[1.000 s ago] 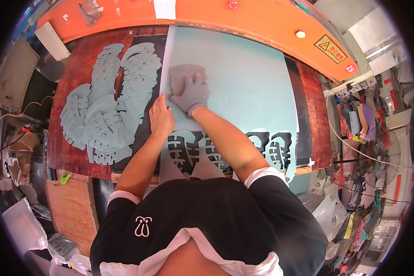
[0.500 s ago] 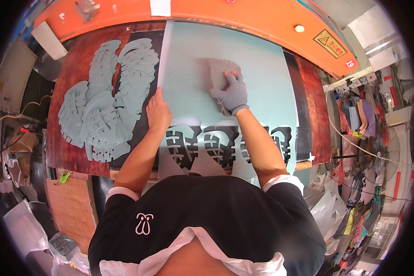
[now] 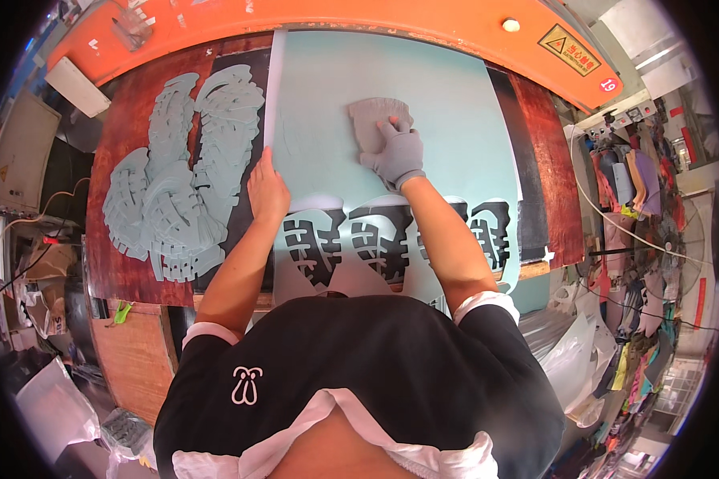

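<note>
Ok, gloved R hand (image 3: 396, 153) is on the grey pad (image 3: 367, 121), approx mid pale teal sheet (image 3: 455, 104); can't tell if it's pinching or just pressing. Bare L hand (image 3: 268, 190), fingers straight & together, at sheet's L edge. Cut-outs (image 3: 381, 247) along sheet's near side show black. Cut teal pcs (image 3: 180, 203) piled on surface (image 3: 118, 124), L of sheet.

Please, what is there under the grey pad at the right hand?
The grey pad lies over the pale green sheet, which shows around it. Whatever is directly beneath is covered by pad and gloved right hand, so it cannot be seen.
</note>
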`<state>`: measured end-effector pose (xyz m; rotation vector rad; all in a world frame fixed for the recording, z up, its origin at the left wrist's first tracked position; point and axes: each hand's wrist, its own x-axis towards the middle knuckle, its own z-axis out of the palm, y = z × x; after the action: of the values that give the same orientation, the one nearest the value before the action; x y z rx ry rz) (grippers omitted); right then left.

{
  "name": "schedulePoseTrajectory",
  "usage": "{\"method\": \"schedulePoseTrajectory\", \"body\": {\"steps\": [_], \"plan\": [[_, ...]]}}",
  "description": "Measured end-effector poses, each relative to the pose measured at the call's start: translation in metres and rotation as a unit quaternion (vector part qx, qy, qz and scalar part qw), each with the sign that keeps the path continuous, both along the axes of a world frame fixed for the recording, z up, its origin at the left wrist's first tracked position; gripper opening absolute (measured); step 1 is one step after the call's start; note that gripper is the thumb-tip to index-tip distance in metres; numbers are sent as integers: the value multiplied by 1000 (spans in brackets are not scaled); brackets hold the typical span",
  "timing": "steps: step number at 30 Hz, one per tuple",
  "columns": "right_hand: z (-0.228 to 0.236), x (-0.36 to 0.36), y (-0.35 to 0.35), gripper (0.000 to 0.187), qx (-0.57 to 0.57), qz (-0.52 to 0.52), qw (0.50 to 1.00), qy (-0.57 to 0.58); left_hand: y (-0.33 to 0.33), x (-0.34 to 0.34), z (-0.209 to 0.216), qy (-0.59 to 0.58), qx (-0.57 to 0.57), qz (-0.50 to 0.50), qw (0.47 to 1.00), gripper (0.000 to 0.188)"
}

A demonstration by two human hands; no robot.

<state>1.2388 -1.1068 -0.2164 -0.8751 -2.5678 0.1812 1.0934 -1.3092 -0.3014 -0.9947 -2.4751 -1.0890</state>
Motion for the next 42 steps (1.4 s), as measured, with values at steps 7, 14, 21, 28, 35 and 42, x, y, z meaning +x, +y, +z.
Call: {"method": "schedulePoseTrajectory", "body": {"steps": [7,14,21,28,35,42], "plan": [[-3,-2,3,75,13,3,1000,-13,-1,0,5,-15,-6,7,1000,57],[3,-1,3,74,23,15,998,-55,-1,-1,10,-28,-8,9,1000,57],[-5,22,25,76,-65,83,992,65,-9,-5,6,-71,82,-56,992,59],[-41,204,15,45,-15,-28,988,149,-109,42,-12,-111,133,-107,979,59],[-108,300,-17,23,71,-135,967,202,-167,88,-36,6,-7,-60,998,28],[-106,285,-7,16,104,-79,954,271,-156,86,-36,85,97,-67,989,15]]}}
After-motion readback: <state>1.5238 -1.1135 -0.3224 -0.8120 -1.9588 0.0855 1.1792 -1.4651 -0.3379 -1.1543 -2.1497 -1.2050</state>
